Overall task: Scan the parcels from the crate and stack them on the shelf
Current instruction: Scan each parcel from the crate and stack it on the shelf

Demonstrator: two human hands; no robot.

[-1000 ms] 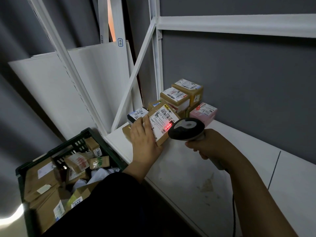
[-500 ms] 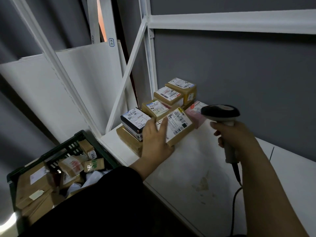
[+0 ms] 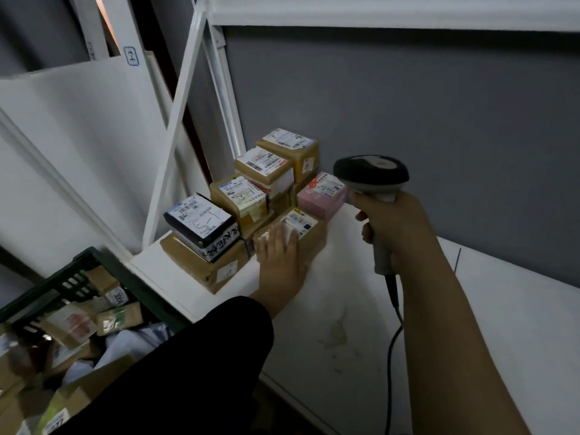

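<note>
Head view: at lower left, a dark green slatted plastic crate (image 3: 72, 277) holds jumbled cardboard parcels (image 3: 72, 321). Mid-frame, the left hand (image 3: 280, 251) lies flat-fingered on a labelled brown parcel (image 3: 309, 229) on the white shelf (image 3: 345, 309). The right hand (image 3: 397, 227) grips a corded barcode scanner (image 3: 372, 172). Behind them are stacked boxes (image 3: 266, 166).

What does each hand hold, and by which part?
The right hand grips the scanner by its handle. The left hand rests flat on a brown parcel, gripping nothing.

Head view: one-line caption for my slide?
Left hand rests on a brown parcel on the shelf; right hand grips the scanner.
</note>
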